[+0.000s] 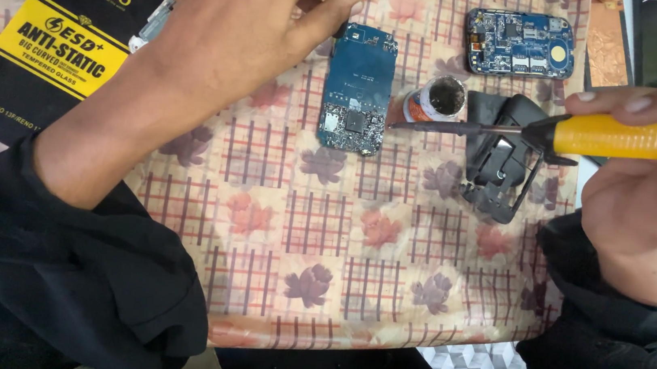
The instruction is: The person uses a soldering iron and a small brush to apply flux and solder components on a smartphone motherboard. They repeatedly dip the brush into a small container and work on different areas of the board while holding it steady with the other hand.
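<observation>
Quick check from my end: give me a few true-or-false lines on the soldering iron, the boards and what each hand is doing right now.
1. The right hand holds a yellow-handled soldering iron. True.
2. The iron's tip rests on the far circuit board. False: it points at the near circuit board, by the small round tin.
3. The left hand lies flat and empty on the tablecloth. False: its fingers pinch a thin tool at the near board's top edge.
4. A black plastic frame lies under the iron's shaft. True.
5. A black and yellow package lies left of the left forearm. True.
</observation>
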